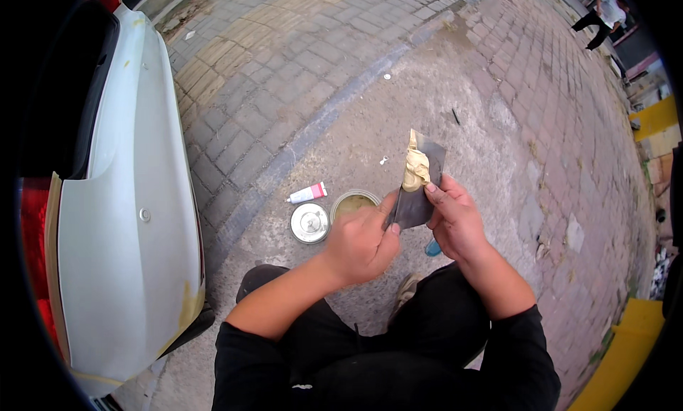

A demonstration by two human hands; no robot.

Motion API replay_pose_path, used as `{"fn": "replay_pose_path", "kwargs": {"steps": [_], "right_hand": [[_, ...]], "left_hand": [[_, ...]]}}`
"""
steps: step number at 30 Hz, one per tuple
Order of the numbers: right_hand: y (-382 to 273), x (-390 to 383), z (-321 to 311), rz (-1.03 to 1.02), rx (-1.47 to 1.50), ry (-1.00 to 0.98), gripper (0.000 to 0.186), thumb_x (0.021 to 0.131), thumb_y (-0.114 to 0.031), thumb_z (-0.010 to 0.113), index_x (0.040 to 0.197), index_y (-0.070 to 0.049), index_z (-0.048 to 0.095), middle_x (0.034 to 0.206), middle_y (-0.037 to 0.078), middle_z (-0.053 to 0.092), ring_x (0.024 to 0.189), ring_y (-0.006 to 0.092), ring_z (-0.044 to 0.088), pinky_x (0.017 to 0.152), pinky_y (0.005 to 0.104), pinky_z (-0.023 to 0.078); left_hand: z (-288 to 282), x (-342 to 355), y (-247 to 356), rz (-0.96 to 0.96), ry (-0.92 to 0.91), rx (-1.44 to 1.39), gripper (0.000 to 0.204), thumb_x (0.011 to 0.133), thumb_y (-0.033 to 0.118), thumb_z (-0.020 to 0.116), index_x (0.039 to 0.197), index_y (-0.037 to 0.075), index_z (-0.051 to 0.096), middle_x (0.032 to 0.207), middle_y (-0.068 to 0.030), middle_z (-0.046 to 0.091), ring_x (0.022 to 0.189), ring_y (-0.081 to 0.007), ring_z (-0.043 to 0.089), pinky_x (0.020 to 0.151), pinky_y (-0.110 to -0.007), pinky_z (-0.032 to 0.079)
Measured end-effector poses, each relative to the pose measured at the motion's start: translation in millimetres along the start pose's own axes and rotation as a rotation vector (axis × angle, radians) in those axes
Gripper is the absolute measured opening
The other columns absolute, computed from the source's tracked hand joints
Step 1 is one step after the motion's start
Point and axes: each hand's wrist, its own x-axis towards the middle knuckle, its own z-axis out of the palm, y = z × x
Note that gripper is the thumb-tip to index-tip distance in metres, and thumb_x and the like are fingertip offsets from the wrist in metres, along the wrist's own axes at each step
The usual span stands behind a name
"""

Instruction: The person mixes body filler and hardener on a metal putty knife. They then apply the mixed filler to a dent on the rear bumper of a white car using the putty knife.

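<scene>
Beige putty (415, 166) clumps on a flat grey metal plate (420, 190); both hands' fingers (388, 210) clamp thin blades.

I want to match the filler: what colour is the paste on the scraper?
Pale yellowish beige paste, seen best in the head view.

Left side blocked: white car panel (135, 198) runs the whole length, close to the left forearm. Straight ahead on the ground, open tin (353, 204), its lid (309, 222) and a small tube (307, 193) sit just beyond the left hand (359, 244), near each other. Right hand (455, 222) has bare concrete and brick paving (569, 169) to its right. Yellow kerb (626, 347) lower right, well apart.
</scene>
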Motion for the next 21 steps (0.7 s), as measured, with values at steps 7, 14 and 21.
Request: {"fn": "replay_pose_path", "kwargs": {"steps": [7,14,21], "right_hand": [[-24.6,-2.5,-3.4,-0.357,0.118,-0.037,0.035,0.102,-0.009,0.049,0.137,-0.008,0.043,0.133,0.011,0.058,0.115,0.0261,0.064,0.090,0.0496,0.058],[-8.8,-8.4,12.5,-0.652,-0.130,-0.037,0.052,0.097,0.008,0.046,0.144,-0.004,0.026,0.135,0.014,0.053,0.124,0.0305,0.056,0.099,0.0534,0.054],[17.3,2.0,9.0,-1.113,-0.800,-0.587,0.071,0.090,0.001,0.063,0.152,-0.003,0.028,0.153,0.033,0.031,0.137,0.0448,0.042,0.107,0.0445,0.044]], "left_hand": [[-20.6,1.4,-13.8,-0.522,0.266,-1.073,0.031,0.098,0.012,0.052,0.124,-0.003,0.059,0.106,-0.0114,0.070,0.095,-0.0150,0.066,0.081,-0.033,0.051],[-20.8,12.5,-0.2,-0.527,0.221,-1.464,0.033,0.100,0.012,0.054,0.129,-0.002,0.054,0.124,-0.0121,0.065,0.115,-0.0226,0.063,0.099,-0.039,0.049],[-16.0,1.1,23.1,-0.395,0.228,-1.467,0.041,0.098,0.014,0.057,0.134,-0.003,0.049,0.130,-0.0159,0.060,0.121,-0.0257,0.059,0.105,-0.041,0.045]]}}
